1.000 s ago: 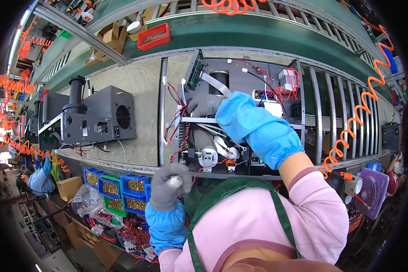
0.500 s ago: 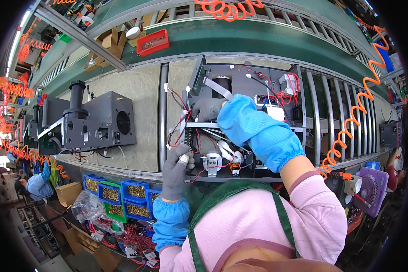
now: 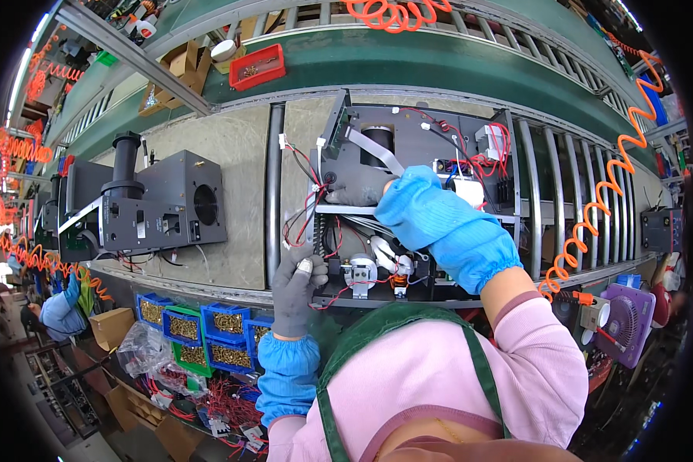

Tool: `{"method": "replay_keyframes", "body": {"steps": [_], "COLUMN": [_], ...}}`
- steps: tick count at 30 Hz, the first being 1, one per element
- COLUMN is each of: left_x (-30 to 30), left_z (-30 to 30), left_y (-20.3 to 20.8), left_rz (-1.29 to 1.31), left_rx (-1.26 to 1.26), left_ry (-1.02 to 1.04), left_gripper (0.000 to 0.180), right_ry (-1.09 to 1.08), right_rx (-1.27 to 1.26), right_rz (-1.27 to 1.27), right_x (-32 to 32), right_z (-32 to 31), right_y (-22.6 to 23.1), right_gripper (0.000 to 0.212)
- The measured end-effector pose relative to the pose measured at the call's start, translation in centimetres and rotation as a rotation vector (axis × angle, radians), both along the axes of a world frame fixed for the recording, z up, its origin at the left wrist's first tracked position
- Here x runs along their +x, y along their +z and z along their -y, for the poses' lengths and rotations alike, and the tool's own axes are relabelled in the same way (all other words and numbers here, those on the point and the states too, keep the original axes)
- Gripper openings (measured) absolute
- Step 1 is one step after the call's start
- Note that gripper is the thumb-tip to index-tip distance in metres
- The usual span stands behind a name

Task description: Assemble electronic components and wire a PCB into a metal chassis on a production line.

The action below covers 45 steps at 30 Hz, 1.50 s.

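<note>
In front of me lies an open dark grey metal housing (image 3: 423, 135) with wires and parts inside. My right hand (image 3: 358, 187), in a grey glove, reaches into it above a pale metal crossbar (image 3: 350, 209). Its fingers are drawn together and point left, their tips beside a bundle of red, black and white wires (image 3: 316, 185). What they hold, if anything, is hidden. My left hand (image 3: 294, 289), also gloved, is at the housing's near left corner with fingers curled; its grip is hidden too. A grey ribbon cable (image 3: 373, 150) runs to my right cuff. A white round component (image 3: 359, 272) sits near the front.
Another dark housing with a black column (image 3: 127, 173) stands to the left. Blue and green bins (image 3: 227, 317) of brass-coloured screws sit below the line's edge. Metal rollers (image 3: 570, 192) and an orange coiled hose (image 3: 593, 208) are at right, a purple fan (image 3: 627, 323) lower right, a red tray (image 3: 258, 65) beyond.
My right hand has flattened, its fingers now stretching left toward the wire bundle. My left hand has shifted slightly down and left, staying curled. The view has moved a little.
</note>
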State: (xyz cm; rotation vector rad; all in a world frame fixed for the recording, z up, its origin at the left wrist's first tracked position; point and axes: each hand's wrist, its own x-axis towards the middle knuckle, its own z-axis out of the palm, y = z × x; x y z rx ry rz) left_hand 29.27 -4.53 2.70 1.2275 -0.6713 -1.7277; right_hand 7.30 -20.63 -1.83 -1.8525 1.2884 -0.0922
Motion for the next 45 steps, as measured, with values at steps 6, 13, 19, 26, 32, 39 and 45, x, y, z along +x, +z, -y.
{"method": "replay_keyframes", "body": {"steps": [6,13,19,26,32,39,45], "left_x": [0.1,-0.4,-0.6,-0.5,-0.3,0.1,0.3], "left_z": [0.0,-0.2,0.0,0.1,0.5,1.0,1.3], "left_y": [0.2,1.2,1.3,0.6,0.4,0.5,0.4], "left_rz": [0.029,0.113,0.156,0.186,0.142,0.072,0.079], "left_rx": [-0.005,-0.048,-0.079,-0.127,-0.13,-0.082,-0.061], "left_ry": [0.003,-0.056,-0.074,-0.087,-0.131,-0.182,-0.231], "left_gripper": [0.031,0.03,0.031,0.029,0.032,0.03,0.03], "right_ry": [0.088,-0.05,-0.253,-0.131,-0.073,-0.173,-0.213], "right_rx": [0.139,0.035,0.053,0.214,0.345,0.319,0.341], "right_rz": [0.157,0.142,0.263,0.258,0.389,0.686,0.644], "right_x": [-0.3,-0.2,-1.8,0.1,0.4,-0.6,-0.8], "right_z": [0.7,0.5,1.6,1.3,1.5,0.2,-0.6], "right_y": [0.0,0.4,0.5,-0.5,-1.3,-2.2,-0.6], "right_gripper": [0.036,0.037,0.031,0.031,0.033,0.031,0.021]}}
